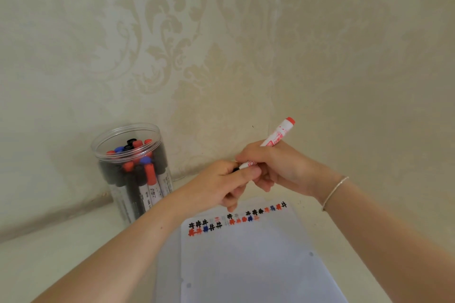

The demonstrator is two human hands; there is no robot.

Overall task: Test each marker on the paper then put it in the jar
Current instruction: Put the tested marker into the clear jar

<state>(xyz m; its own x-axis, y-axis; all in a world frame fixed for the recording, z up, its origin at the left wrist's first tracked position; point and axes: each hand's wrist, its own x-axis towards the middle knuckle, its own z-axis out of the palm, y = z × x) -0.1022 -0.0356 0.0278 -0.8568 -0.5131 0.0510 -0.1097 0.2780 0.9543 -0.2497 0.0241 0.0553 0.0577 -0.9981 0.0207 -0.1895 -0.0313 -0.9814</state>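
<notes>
Both my hands grip a red marker (275,141) above the paper (246,253) — two rows of marks done, jar (128,170) at nine o'clock nearly full.

My left hand (221,184) pinches its cap end; my right hand (278,167) curls round the barrel.

Both hands above the paper (246,253): right hand (278,167) grips a red-ended marker (277,136); left hand (221,183) pinches its near end. Jar (133,167) of markers stands left of the paper.

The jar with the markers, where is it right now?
In the head view the jar stands upright at the left, against the wall, left of the left hand and beyond the paper's far left corner.
</notes>
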